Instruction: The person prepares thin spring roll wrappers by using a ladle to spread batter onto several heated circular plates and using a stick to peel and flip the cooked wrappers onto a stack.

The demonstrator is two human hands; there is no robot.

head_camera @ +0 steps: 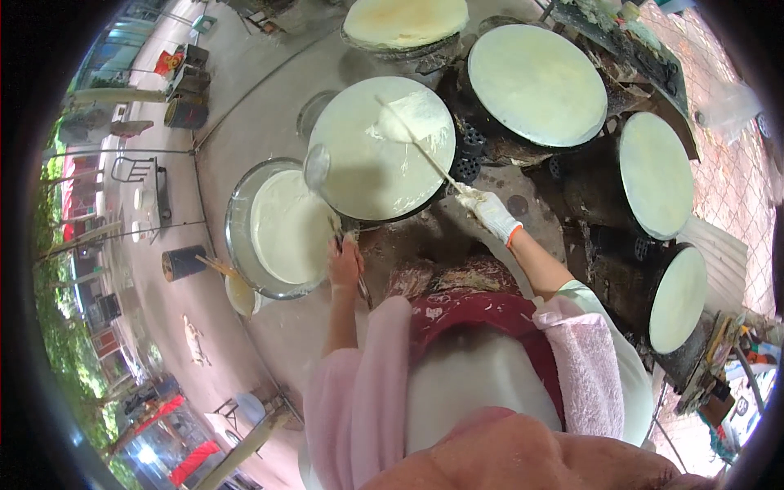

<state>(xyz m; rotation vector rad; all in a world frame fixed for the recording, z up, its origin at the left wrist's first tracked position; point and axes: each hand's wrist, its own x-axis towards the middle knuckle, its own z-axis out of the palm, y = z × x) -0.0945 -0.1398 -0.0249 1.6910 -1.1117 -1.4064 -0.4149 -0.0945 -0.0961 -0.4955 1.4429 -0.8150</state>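
A round griddle (367, 177) before me is coated with pale batter, with a thicker white patch of batter (413, 119) on its upper right. My right hand (490, 211), in a white knit glove with an orange cuff, grips a thin stick (429, 156) whose far part reaches over that patch. My bare left hand (345, 260) holds the handle of a ladle (316, 166). The ladle's blurred round bowl is over the griddle's left edge. Below it to the left stands a large metal basin (236, 245) with pale batter (288, 226) inside, its right side close to my left hand.
Several more pale-coated griddles stand around, including one at the top (404, 21), one at upper right (538, 86) and one at far right (655, 174). A small container (242, 294) with sticks sits beside the basin. A dog (195, 340) lies on the floor at left.
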